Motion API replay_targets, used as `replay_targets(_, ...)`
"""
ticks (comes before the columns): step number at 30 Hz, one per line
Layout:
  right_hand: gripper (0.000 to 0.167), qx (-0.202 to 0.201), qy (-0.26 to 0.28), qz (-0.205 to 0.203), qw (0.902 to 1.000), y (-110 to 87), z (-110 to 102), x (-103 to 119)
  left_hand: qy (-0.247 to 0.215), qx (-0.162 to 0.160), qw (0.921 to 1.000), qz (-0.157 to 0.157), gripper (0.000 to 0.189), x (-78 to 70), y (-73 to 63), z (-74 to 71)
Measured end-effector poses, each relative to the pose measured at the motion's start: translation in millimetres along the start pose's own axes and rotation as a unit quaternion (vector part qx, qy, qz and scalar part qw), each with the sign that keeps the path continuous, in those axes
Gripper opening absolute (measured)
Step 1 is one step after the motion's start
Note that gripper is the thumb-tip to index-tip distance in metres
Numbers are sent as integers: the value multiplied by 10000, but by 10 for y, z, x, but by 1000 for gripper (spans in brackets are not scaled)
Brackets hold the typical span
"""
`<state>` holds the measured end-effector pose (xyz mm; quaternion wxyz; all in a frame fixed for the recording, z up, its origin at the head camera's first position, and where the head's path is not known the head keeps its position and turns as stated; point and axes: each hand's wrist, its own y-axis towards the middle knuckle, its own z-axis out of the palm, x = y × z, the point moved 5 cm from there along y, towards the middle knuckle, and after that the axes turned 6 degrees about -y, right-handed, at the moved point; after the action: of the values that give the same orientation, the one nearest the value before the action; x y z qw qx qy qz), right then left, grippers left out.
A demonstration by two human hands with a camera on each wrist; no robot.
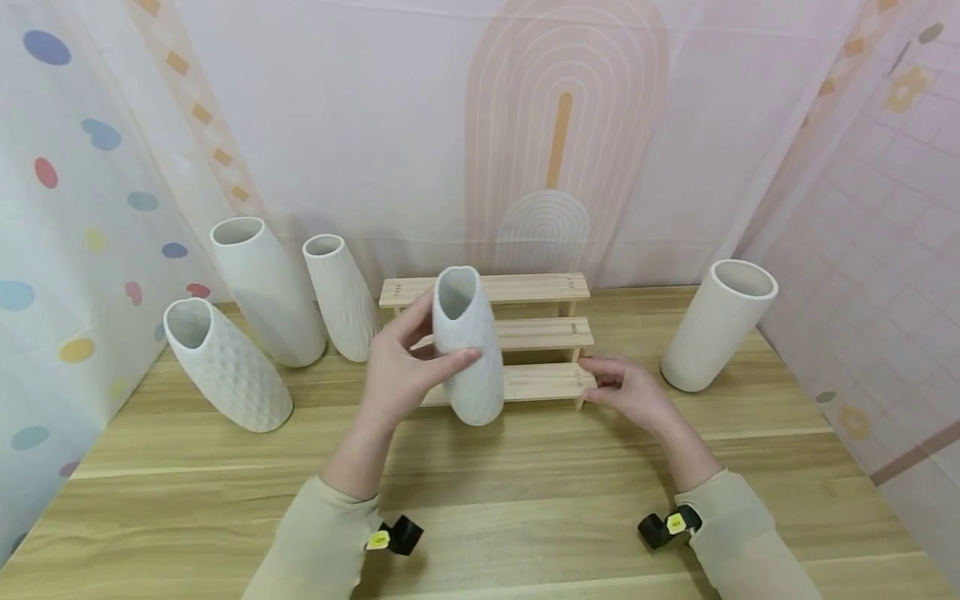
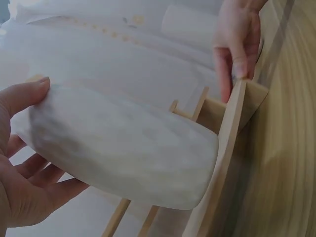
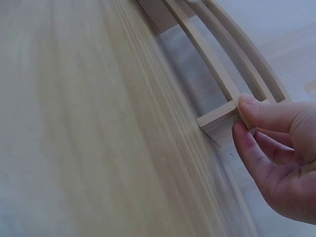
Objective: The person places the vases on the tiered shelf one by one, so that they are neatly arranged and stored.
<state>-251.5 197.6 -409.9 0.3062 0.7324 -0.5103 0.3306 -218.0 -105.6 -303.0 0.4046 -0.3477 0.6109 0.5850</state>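
Note:
A white ceramic vase [image 1: 472,367] with a notched rim and a dimpled surface is gripped near its top by my left hand [image 1: 408,362]. Its thumb lies across the front and the other fingers go behind. The vase tilts slightly, its base in front of the lowest board of a three-step wooden rack [image 1: 547,382]. In the left wrist view the vase's base [image 2: 197,168] overlaps that board's edge. My right hand [image 1: 630,392] pinches the right end of the lowest board between thumb and fingers, seen closer in the right wrist view, where the fingers [image 3: 256,150] curl below the board.
On the left of the wooden table [image 1: 525,517] stand a dimpled vase [image 1: 232,375], a tall smooth vase [image 1: 273,296] and a slim ridged vase [image 1: 343,300] close to the rack. A cylindrical vase [image 1: 712,333] stands at the right. Patterned curtains [image 1: 360,125] hang behind.

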Motion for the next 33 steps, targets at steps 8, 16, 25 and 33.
replay_targets(8, 48, 15, -51, 13, 10000, 1, -4, 1, -13, 20, 9997, 237, 74, 117, 108, 423)
replay_targets(16, 47, 34, 5, -47, 10000, 13, 4, 3, 171, 157, 9992, 317, 75, 203, 189, 657)
replay_targets(25, 46, -16, -76, -148, 9999, 32, 5, -6, 348, 440, 9980, 306, 77, 256, 297, 832)
replay_targets(33, 46, -40, -125, -192, 9997, 33, 2, -10, 420, 534, 9972, 304, 74, 278, 347, 902)
